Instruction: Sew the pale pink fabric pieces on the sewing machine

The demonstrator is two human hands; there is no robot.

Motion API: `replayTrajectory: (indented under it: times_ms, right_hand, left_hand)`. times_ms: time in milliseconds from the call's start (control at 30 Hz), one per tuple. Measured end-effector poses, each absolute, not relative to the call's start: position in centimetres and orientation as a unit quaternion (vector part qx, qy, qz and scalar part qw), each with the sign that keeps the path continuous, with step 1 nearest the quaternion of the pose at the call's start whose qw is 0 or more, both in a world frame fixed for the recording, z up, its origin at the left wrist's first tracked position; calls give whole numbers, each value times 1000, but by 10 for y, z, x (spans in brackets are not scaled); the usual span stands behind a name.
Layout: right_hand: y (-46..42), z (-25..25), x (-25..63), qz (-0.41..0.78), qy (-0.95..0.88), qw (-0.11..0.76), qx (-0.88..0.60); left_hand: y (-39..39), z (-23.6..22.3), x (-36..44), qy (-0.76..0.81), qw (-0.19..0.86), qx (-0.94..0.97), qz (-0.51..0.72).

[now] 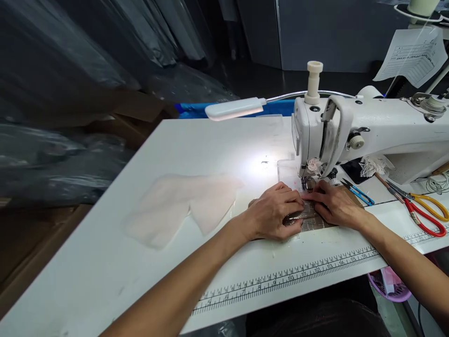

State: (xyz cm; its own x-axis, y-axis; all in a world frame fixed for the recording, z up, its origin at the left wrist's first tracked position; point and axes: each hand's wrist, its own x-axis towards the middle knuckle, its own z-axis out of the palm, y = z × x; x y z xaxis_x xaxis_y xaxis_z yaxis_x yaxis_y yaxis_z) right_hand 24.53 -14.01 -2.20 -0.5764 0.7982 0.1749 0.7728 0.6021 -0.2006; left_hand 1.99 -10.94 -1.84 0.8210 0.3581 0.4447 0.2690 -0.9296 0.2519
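At the white sewing machine [315,135], both hands work close in front of the presser foot [308,183]. My left hand [275,210] rests on the machine bed with its fingers bent and closed at the edge of a thin pale pink fabric [304,195]. On the other side, my right hand [335,203] has its fingertips pinched on that fabric just beside the foot. Only a little of the fabric shows between the hands; the rest is hidden. Under them lies a brown, shiny taped patch [315,222].
A sheer pale pink fabric piece [189,201] lies flat on the white table [115,281]. Blue thread snips [358,192], red-handled scissors [423,217] and yellow-handled scissors [430,203] lie right. A lamp [235,110] lights the table; a printed ruler [291,278] runs along the front edge.
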Motion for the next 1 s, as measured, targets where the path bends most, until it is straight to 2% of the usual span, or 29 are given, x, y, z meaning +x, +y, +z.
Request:
replayTrajectory:
  times_ms: [233,467,833,1000]
  right_hand:
    - [-140,-16,239,52,-876,89,-471]
    - [-141,-19,242,82,-882,142,-441]
    - [-141,-23,242,61,-884,157,-436]
    - [-142,-22,242,107,-878,173,-434]
  left_hand:
    - [-107,-22,18,181,60,951,245]
    - [-106,-22,17,191,30,957,217]
    - [-101,-24,16,218,26,955,202]
    - [-98,-24,16,224,28,956,188]
